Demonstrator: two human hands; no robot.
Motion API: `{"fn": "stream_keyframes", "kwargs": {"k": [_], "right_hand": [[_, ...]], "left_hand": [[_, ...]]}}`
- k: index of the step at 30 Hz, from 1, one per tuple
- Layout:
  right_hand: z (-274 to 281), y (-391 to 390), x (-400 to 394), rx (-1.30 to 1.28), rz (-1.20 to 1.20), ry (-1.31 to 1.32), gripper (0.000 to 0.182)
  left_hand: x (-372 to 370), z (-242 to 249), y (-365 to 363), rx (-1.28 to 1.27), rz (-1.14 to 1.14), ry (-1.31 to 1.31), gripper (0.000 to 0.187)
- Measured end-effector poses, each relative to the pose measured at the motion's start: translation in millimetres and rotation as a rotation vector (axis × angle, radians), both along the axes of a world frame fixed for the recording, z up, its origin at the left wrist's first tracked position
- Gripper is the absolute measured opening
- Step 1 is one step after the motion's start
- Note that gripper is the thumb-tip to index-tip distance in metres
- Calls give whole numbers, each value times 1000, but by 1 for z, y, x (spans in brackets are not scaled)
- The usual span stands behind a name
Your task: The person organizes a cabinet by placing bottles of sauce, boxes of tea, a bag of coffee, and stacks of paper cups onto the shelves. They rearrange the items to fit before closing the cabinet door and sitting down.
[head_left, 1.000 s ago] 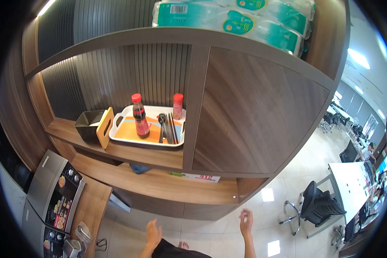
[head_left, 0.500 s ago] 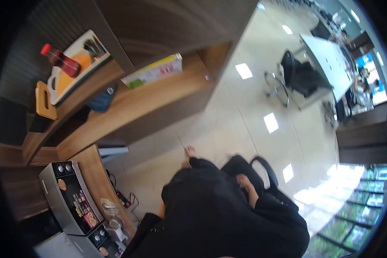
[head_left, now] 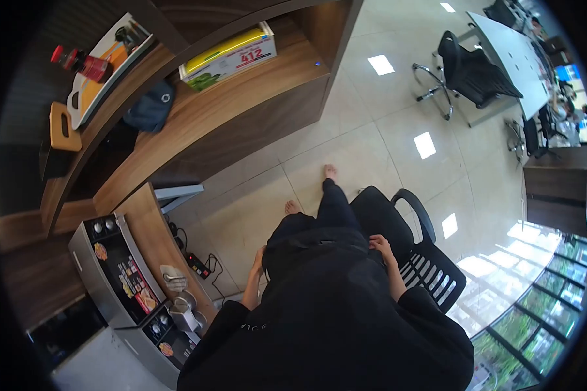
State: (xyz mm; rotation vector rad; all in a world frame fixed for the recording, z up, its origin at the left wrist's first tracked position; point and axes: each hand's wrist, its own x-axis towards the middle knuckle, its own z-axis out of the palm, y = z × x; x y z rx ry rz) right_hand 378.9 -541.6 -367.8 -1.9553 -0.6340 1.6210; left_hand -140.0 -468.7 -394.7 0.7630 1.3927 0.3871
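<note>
Both arms hang down beside my black top [head_left: 326,293]. My left hand [head_left: 259,262] rests at the side of my hip, against the dark clothing. Its fingers are partly hidden, but they look loosely extended, with no object showing in them. On the other side, my right hand [head_left: 380,246] lies by the hem and thigh, its fingers loose and nothing visible in them. Close to that hand is the seat of a black office chair [head_left: 381,215]. My bare feet [head_left: 331,172] are apart on the tiled floor, one ahead of the other.
Wooden shelving [head_left: 241,104] at upper left bears a yellow-white box [head_left: 231,58], a dark blue bag [head_left: 150,107], a red-capped bottle [head_left: 88,65] and cutting boards [head_left: 65,127]. Below it are silver appliances [head_left: 117,270] and a power strip [head_left: 197,265]. Another office chair [head_left: 473,72] stands by a white desk [head_left: 512,58].
My legs have come further into view, with one foot forward. My left hand now shows beside my hip. My right hand has shifted to the hem, and the chair's backrest is more visible.
</note>
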Motion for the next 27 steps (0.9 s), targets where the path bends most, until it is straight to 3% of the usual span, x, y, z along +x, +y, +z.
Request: {"fn": "stream_keyframes", "kwargs": {"k": [4,7,10,11,13,14,15,18,20,23,26,27], "right_hand": [[4,-1,31,36,125,-132,28],[4,19,68,35,110,-210,25],[-12,49,117,172,193,-506,23],[-33,57,141,220,147,-533,26],[-29,83,178,259,324,-818,45],[-30,97,191,269,349,-924,52],[-25,107,202,191,294,-942,64],[-42,110,244,54,302,-1071,76],[-64,98,270,-22,396,-1076,72],[-53,112,279,-239,560,-844,57],[-81,110,281,42,651,-1075,40],[-84,114,278,28,644,-1099,37]], "left_hand": [[4,77,8,-254,53,-201,38],[16,46,-21,-260,268,-374,44],[58,-15,-88,-96,662,-124,54],[74,-63,-114,-329,652,197,64],[126,-97,-160,-461,131,737,64],[159,-90,-187,-392,95,831,63],[188,-83,-206,-394,137,866,61],[261,-41,-187,-439,376,902,58],[285,-31,-167,-438,499,913,55],[303,-29,-151,-346,555,975,52],[307,-69,-174,-104,507,1161,41],[311,-73,-175,15,500,1216,37]]}}
